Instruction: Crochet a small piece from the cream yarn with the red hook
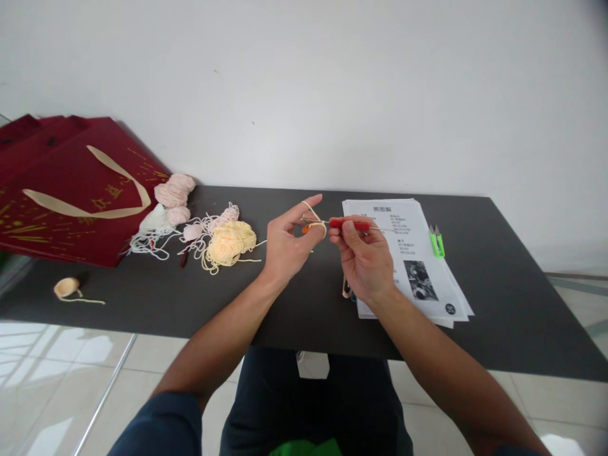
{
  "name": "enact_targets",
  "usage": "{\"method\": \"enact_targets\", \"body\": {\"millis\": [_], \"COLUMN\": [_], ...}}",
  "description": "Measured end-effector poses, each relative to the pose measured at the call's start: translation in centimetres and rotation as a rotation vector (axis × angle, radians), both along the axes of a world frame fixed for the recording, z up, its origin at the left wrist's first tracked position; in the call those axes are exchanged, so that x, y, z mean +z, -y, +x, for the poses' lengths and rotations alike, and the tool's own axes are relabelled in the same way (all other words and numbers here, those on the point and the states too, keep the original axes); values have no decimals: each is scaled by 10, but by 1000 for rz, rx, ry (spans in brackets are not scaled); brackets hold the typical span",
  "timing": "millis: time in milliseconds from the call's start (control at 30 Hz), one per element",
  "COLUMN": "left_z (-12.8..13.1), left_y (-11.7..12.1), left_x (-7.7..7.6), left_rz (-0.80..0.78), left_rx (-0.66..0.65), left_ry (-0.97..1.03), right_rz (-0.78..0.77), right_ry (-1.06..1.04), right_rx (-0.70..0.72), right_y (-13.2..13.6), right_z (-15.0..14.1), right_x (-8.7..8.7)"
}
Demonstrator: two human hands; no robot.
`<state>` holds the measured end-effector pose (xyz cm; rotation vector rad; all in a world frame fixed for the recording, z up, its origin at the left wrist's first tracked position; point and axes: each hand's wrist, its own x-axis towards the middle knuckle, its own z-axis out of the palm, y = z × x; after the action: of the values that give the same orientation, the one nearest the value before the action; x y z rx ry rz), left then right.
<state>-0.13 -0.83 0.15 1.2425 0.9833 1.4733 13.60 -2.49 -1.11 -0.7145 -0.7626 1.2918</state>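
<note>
My right hand [365, 259] is closed around the red handle of a crochet hook [350, 225], whose metal tip points left. My left hand [291, 244] holds pale yellow yarn [311, 208], looped over the raised index finger and pinched near the thumb. The hook's tip reaches into the yarn beside the left thumb. A small orange item [306, 228] shows between the left fingers; its kind is hard to make out. Left of the hand lies a ball of pale yellow yarn [231, 243], with a strand running toward the left hand.
Pink yarn [175, 190] and white yarn [156, 223] lie by dark red gift bags [71, 190]. A small crocheted cup shape [66, 287] rests at the left. Printed sheets [430, 278] and green thread snips [436, 242] lie on the dark table [503, 304], which backs onto a wall.
</note>
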Motion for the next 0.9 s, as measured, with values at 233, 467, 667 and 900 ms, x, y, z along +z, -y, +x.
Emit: {"method": "enact_targets", "body": {"millis": [233, 467, 667, 900], "left_z": [2, 3, 2, 4], "left_y": [-1, -1, 0, 0], "left_x": [0, 1, 3, 3], "left_rz": [-36, -62, -32, 69], "left_rx": [-23, 7, 13, 102], "left_ry": [62, 5, -18, 16], "right_rz": [-4, -8, 4, 46], "right_ry": [9, -6, -46, -14], "right_rx": [-5, -15, -10, -66], "right_y": [0, 0, 2, 0], "right_z": [0, 0, 0, 2], "right_x": [1, 2, 6, 5]}}
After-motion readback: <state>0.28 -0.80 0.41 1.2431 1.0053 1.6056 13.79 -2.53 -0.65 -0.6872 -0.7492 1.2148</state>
